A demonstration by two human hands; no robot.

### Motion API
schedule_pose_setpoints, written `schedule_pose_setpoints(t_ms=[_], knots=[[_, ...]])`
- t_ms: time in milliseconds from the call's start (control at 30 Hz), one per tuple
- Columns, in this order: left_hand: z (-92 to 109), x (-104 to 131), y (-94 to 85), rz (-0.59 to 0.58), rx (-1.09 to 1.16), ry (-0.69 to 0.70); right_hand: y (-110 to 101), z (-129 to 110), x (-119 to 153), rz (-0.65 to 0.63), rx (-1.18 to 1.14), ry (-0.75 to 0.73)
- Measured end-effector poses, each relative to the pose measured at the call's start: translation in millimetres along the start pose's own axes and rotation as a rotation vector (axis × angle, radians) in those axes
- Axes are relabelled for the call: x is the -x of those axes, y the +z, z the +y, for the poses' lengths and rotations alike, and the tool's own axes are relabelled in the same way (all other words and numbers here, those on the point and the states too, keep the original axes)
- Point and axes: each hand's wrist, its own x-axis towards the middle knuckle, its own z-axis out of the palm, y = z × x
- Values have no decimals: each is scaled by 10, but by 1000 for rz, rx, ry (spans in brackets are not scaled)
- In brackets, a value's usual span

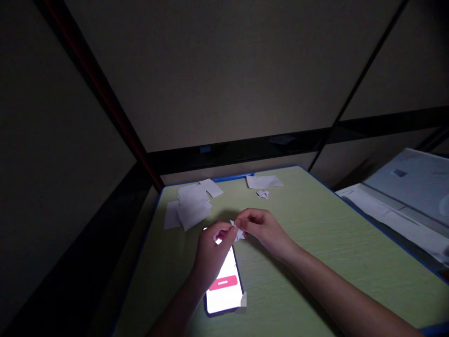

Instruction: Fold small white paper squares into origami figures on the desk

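Observation:
Between my two hands is a small folded piece of white paper with pointed corners. My left hand pinches its left side between thumb and fingers. From the right, my right hand is closed on its upper edge. Both hands are held over the table, just above the top end of a lit phone. The phone lies face up and shows a white screen with a red button; my left hand and wrist cover part of it. Fingers hide some of the folded paper.
Loose white paper sheets overlap at the table's back left. Another sheet and a small folded paper lie at the back. The green table has a blue edge against a panelled wall. A pale box-like object stands beyond its right edge.

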Motion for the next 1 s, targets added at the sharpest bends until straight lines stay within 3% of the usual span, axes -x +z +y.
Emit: schedule_pose_setpoints(t_ms=[500, 700, 1000], knots=[[15, -10, 8, 36, 61, -66, 109, 35, 30, 38, -88, -83], [39, -4, 8, 49, 61, -67, 141, 86, 44, 37, -157, -35], [64, 7, 30, 35, 63, -62, 163, 53, 53, 66, -82, -98]])
